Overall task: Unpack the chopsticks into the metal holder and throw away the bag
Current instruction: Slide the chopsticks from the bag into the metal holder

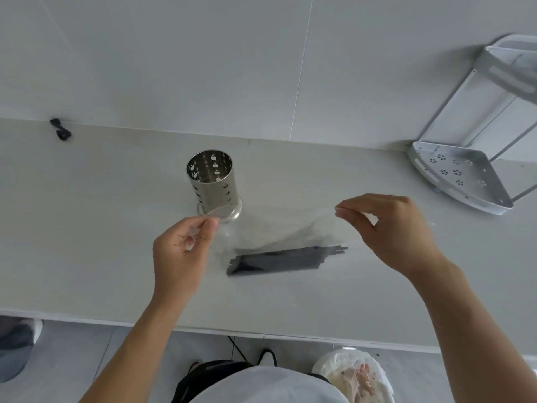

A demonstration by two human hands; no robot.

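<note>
A bundle of dark chopsticks (pixel 286 260) lies flat on the white counter, inside or under a clear plastic bag (pixel 279 228). My left hand (pixel 181 251) pinches the bag's left end between thumb and fingers. My right hand (pixel 389 228) pinches the bag's right end, and the film is stretched between the two hands above the chopsticks. The perforated metal holder (pixel 212 178) stands upright and empty just beyond my left hand, on a shiny round base.
A grey perforated corner rack (pixel 459 173) stands at the back right against the wall. A small black scrap (pixel 61 130) lies at the back left. Below the counter edge, a bin lined with a white bag (pixel 354 376) sits on the floor at right.
</note>
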